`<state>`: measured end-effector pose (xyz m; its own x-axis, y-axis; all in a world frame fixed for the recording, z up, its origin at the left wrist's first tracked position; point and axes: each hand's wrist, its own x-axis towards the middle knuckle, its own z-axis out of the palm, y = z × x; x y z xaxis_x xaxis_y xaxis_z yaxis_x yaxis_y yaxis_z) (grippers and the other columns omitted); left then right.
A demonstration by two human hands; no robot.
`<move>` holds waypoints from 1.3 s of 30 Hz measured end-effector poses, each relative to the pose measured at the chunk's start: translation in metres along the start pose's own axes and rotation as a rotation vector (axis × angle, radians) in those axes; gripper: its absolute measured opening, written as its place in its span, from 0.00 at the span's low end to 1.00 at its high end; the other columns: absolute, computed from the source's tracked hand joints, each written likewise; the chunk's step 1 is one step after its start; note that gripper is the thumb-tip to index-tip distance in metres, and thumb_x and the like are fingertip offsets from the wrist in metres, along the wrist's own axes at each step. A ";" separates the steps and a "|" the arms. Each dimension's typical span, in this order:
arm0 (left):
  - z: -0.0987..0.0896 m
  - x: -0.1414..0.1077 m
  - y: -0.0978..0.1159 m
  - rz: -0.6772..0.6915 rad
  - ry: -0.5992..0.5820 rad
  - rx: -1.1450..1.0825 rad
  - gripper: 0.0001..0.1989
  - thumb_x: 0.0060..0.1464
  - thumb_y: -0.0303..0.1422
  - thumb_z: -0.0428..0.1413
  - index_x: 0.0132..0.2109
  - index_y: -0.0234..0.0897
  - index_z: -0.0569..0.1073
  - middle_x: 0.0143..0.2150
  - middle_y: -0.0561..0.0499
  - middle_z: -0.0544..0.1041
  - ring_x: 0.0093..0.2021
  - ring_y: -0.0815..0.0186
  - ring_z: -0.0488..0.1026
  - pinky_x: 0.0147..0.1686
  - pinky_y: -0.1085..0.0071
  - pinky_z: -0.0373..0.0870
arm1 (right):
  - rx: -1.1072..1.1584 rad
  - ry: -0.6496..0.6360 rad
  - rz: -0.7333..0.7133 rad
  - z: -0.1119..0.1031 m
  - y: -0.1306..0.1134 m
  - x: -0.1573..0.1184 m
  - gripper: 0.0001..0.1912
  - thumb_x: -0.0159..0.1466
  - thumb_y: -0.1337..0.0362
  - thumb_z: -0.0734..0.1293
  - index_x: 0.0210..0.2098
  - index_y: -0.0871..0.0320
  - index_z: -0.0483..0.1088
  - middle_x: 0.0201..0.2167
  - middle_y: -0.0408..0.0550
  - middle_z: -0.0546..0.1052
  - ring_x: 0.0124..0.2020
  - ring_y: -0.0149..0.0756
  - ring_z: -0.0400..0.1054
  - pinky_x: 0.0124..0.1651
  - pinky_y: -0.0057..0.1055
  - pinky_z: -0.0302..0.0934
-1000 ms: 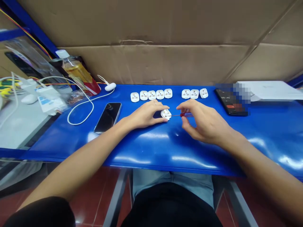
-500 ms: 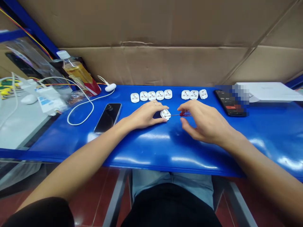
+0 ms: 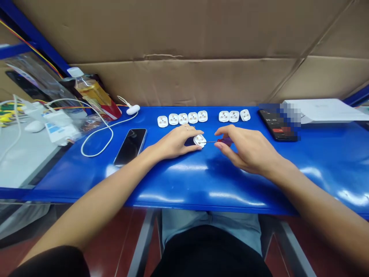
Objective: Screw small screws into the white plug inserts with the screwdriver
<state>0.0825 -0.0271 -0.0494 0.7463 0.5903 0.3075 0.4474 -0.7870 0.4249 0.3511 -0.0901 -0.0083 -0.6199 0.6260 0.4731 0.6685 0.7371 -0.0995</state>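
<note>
My left hand (image 3: 175,143) grips a small white plug body (image 3: 199,141) on the blue bench top, its fingers over the plug. My right hand (image 3: 245,148) pinches a thin screwdriver with a red handle (image 3: 223,141), and the shaft's tip reaches the plug's face. Two rows of white plug bodies lie beyond my hands: several on the left (image 3: 183,119) and several on the right (image 3: 234,116). The screw under the tip is too small to make out.
A black smartphone (image 3: 130,146) lies left of my hands, beside a looped white cable (image 3: 98,136). A second phone (image 3: 276,126) shows a timer at right, next to a white flat box (image 3: 324,110). A bottle (image 3: 92,92) stands at back left, before a cardboard wall (image 3: 184,77).
The whole view has shifted slightly, with the bench lower in the picture. My hands stay together on the plug, and the screwdriver tip stays at it.
</note>
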 end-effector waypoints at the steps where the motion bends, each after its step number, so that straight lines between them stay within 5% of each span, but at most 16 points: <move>1: 0.000 0.000 0.000 0.002 0.002 0.007 0.24 0.66 0.43 0.63 0.64 0.36 0.76 0.55 0.41 0.82 0.54 0.53 0.77 0.56 0.57 0.72 | -0.018 0.005 -0.003 0.001 0.001 0.000 0.10 0.77 0.60 0.60 0.52 0.57 0.68 0.40 0.52 0.82 0.37 0.45 0.78 0.37 0.37 0.67; 7: -0.001 0.001 0.001 -0.013 -0.018 -0.005 0.23 0.66 0.42 0.63 0.62 0.37 0.77 0.54 0.42 0.82 0.53 0.54 0.78 0.56 0.58 0.72 | 0.013 0.017 -0.068 -0.001 0.000 0.001 0.12 0.71 0.69 0.60 0.52 0.59 0.68 0.45 0.57 0.81 0.43 0.46 0.77 0.43 0.39 0.68; 13: 0.000 0.000 0.000 -0.004 -0.001 0.002 0.24 0.66 0.43 0.63 0.64 0.36 0.75 0.54 0.41 0.82 0.54 0.53 0.78 0.56 0.57 0.73 | -0.013 -0.005 0.010 -0.001 0.001 0.000 0.10 0.76 0.61 0.61 0.52 0.59 0.69 0.39 0.53 0.82 0.37 0.45 0.78 0.37 0.38 0.66; 19: -0.001 0.001 0.001 -0.012 -0.012 -0.001 0.22 0.66 0.43 0.62 0.62 0.37 0.77 0.53 0.41 0.82 0.53 0.53 0.78 0.56 0.57 0.73 | 0.016 0.008 -0.071 -0.001 0.001 0.001 0.12 0.71 0.70 0.61 0.52 0.60 0.68 0.44 0.56 0.80 0.43 0.46 0.77 0.43 0.39 0.68; 26: 0.000 0.000 0.000 -0.004 -0.002 0.010 0.24 0.66 0.43 0.62 0.64 0.37 0.76 0.55 0.40 0.82 0.54 0.52 0.78 0.57 0.57 0.72 | -0.019 0.000 -0.064 0.000 0.002 0.000 0.09 0.77 0.62 0.60 0.47 0.58 0.71 0.36 0.52 0.80 0.35 0.45 0.76 0.37 0.39 0.67; 34: -0.002 0.001 0.002 -0.007 -0.014 -0.011 0.23 0.66 0.42 0.62 0.63 0.37 0.76 0.53 0.40 0.82 0.52 0.53 0.78 0.55 0.56 0.73 | 0.096 0.005 -0.015 0.000 0.003 -0.001 0.15 0.70 0.66 0.64 0.56 0.57 0.67 0.48 0.57 0.81 0.44 0.48 0.79 0.46 0.43 0.72; 39: 0.000 0.000 -0.001 -0.001 0.001 0.001 0.24 0.66 0.42 0.63 0.64 0.37 0.76 0.55 0.40 0.82 0.54 0.53 0.78 0.56 0.57 0.73 | 0.004 -0.022 0.001 0.001 0.003 -0.001 0.12 0.76 0.59 0.60 0.52 0.58 0.69 0.38 0.53 0.83 0.36 0.46 0.79 0.37 0.38 0.68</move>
<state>0.0819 -0.0262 -0.0494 0.7454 0.5911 0.3081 0.4486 -0.7868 0.4240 0.3531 -0.0882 -0.0094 -0.6283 0.6321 0.4536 0.6673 0.7376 -0.1035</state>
